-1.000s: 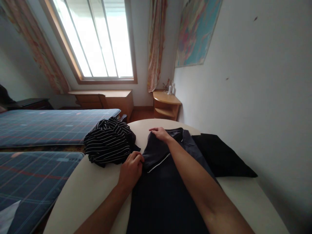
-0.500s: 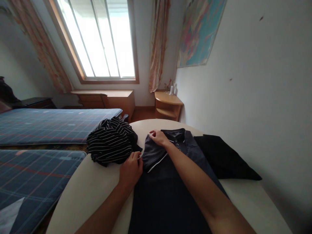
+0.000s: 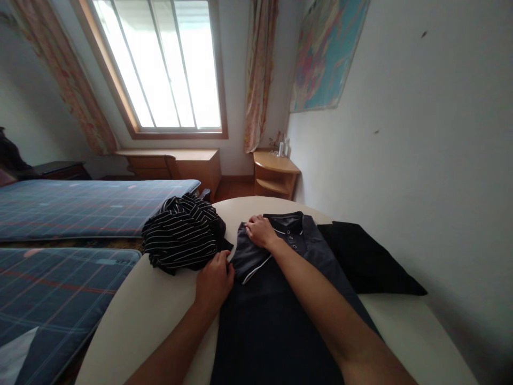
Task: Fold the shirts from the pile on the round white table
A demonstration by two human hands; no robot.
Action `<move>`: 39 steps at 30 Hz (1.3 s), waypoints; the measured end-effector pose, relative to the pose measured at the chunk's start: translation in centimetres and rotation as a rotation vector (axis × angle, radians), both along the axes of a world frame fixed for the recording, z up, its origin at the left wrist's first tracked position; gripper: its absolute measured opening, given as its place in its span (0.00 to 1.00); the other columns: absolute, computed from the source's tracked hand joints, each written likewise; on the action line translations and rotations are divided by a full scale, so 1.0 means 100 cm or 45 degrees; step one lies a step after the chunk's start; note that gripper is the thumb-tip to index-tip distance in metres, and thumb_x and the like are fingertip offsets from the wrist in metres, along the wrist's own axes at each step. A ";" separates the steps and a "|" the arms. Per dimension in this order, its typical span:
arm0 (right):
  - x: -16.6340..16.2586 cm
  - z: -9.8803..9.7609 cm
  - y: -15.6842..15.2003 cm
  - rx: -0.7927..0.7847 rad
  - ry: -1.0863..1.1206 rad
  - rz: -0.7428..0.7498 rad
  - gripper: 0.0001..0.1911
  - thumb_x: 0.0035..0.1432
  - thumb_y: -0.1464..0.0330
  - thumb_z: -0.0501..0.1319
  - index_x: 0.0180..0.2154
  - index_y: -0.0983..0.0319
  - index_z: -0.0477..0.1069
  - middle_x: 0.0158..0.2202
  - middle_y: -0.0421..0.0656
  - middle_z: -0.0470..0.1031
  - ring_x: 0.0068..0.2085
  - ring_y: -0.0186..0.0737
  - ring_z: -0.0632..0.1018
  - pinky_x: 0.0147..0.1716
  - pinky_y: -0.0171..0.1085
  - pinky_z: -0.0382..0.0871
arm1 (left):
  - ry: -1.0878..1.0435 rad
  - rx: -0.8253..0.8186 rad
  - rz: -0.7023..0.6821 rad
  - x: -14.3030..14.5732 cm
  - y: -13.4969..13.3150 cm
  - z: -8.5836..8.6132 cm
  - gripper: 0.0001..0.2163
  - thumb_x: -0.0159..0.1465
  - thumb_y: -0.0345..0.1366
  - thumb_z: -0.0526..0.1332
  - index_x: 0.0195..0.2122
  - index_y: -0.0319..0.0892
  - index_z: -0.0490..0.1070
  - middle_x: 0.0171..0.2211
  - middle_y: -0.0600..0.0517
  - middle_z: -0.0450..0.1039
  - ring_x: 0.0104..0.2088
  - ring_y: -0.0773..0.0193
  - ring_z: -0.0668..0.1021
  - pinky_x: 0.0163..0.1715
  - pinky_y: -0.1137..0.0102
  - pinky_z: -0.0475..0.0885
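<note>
A dark grey polo shirt [image 3: 280, 315] with a buttoned placket and white-piped trim lies spread before me, collar at the far side. Its left sleeve is folded inward over the body. My right hand [image 3: 259, 231] rests on that folded part near the shoulder, fingers laid down on the cloth. At the shirt's left edge is my left hand [image 3: 215, 278], its fingers closed at the sleeve's fold; the fingertips are partly hidden. Just beyond the left hand sits a crumpled black garment with white stripes [image 3: 182, 235].
Everything lies on a round cream table [image 3: 132, 321]. From under the shirt's right side a black piece of cloth [image 3: 368, 262] sticks out, perhaps its other sleeve. Plaid mattresses [image 3: 60, 289] flank the table on the left; a white wall [image 3: 441, 160] borders the right.
My right hand's fingers have lowered from a pinch at the shirt's edge to lie on the folded cloth. My left hand stays nearly in place.
</note>
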State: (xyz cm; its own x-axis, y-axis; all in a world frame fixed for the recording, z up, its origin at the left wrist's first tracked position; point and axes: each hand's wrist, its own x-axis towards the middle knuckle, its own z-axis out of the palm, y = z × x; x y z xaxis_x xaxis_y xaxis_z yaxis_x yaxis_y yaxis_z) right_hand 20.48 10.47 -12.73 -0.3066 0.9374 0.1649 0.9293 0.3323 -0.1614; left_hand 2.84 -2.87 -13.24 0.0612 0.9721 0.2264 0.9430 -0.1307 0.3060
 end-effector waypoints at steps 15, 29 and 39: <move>0.002 0.000 0.001 0.136 -0.025 -0.099 0.17 0.68 0.68 0.50 0.53 0.62 0.72 0.52 0.51 0.75 0.54 0.46 0.70 0.54 0.41 0.59 | 0.020 -0.006 -0.003 -0.002 0.001 -0.003 0.12 0.66 0.32 0.56 0.50 0.44 0.70 0.43 0.51 0.77 0.41 0.60 0.80 0.36 0.69 0.69; 0.016 0.013 0.020 -0.043 -0.029 -0.090 0.13 0.64 0.59 0.59 0.44 0.53 0.80 0.44 0.45 0.81 0.50 0.46 0.74 0.49 0.40 0.64 | 0.028 0.014 -0.006 -0.001 0.001 -0.002 0.11 0.66 0.32 0.56 0.49 0.45 0.70 0.43 0.51 0.77 0.40 0.60 0.79 0.35 0.69 0.69; -0.003 0.014 0.023 0.094 -0.018 -0.136 0.19 0.71 0.65 0.47 0.53 0.60 0.72 0.45 0.52 0.78 0.49 0.46 0.75 0.52 0.43 0.61 | 0.081 -0.027 -0.010 0.000 0.000 0.003 0.13 0.67 0.31 0.56 0.52 0.44 0.69 0.46 0.49 0.76 0.42 0.60 0.79 0.36 0.70 0.69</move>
State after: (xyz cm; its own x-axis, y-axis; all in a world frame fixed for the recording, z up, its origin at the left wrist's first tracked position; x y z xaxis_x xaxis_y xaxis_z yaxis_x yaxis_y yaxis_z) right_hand 20.20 12.72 -11.37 -0.2081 0.9505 0.2309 0.9621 0.2414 -0.1269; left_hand 2.82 -2.88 -12.92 0.0823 0.9761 0.2009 0.9597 -0.1320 0.2482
